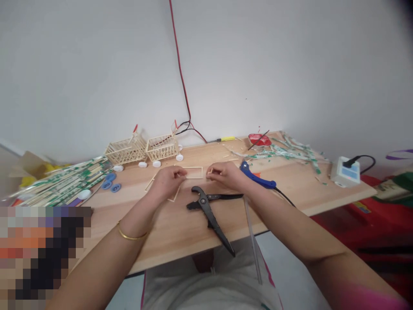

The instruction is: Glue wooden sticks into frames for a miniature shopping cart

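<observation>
My left hand (167,178) is closed in a pinch at the left end of a small rectangular wooden stick frame (194,178). What its fingertips grip is hidden. Facing it, my right hand (226,174) pinches a short piece of wooden stick (209,172), just off the frame's right side. More thin stick framing (174,196) shows below and left of my left hand. Black cutting pliers (206,209) lie with handles spread in front of both hands. A blue glue gun (258,175) rests beside my right wrist, its cord running right.
Two stick-built model carts (127,148) with white wheels stand at the back left. Blue discs (111,183) and packed skewers (71,176) lie at left. Torn wrappers (287,153), a red dish (260,140), a yellow-handled tool (227,138) and a white power box (346,172) occupy the right and back.
</observation>
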Demonstrator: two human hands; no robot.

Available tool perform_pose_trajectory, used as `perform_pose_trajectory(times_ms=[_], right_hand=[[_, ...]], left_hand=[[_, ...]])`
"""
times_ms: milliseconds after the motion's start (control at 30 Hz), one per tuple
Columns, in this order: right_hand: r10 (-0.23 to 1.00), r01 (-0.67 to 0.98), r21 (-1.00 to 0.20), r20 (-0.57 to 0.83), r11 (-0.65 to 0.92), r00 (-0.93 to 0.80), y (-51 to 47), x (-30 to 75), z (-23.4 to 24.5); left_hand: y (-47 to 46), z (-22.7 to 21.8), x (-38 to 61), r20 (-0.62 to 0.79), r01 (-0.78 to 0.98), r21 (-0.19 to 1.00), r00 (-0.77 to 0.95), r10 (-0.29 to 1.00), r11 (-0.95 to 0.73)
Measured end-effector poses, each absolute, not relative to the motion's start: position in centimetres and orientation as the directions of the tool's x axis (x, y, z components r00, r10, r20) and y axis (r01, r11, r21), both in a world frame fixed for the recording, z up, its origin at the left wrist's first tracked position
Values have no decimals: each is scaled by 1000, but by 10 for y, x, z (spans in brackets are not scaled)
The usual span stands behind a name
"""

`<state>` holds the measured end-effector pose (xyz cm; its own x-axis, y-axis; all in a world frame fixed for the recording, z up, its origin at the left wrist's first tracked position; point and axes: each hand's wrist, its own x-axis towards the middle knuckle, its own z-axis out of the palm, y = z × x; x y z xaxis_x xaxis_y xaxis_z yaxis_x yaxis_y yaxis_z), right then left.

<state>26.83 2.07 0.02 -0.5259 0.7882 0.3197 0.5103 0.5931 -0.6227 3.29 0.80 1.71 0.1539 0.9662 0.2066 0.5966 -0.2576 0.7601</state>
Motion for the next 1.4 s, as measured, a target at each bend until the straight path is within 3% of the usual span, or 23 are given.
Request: perform_pose_trajectory(times_ms=[167,233,433,633,800,900,1033,1400], right_hand=[[803,527,-633,280,567,-527,23,269,0],[797,513,-628,328,585,-508,23,269,0],[790,577,-556,290,598,-539,24,268,-7],[767,539,-569,304,622,-565,23,266,-9],[824,399,-762,301,510,-479,9,256,10],[832,362,-808,258,464,-491,4,251,20],[847,385,-824,195,415,-495,5,248,25],[859,486,-768,156,416,-488,-2,237,36]], left_hand=[[9,22,9,214,695,671,151,965,-257],[10,22,16,225,698,658,176,958,-282],[6,15,45,285,617,707,201,937,-347],[-4,6,50,267,575,738,234,935,-355],[-13,9,58,124,413,883,255,959,-224],[-19,12,63,-42,210,977,320,946,-28],[-23,15,64,-192,52,981,350,917,186],[-31,20,63,-198,8,978,350,916,209]])
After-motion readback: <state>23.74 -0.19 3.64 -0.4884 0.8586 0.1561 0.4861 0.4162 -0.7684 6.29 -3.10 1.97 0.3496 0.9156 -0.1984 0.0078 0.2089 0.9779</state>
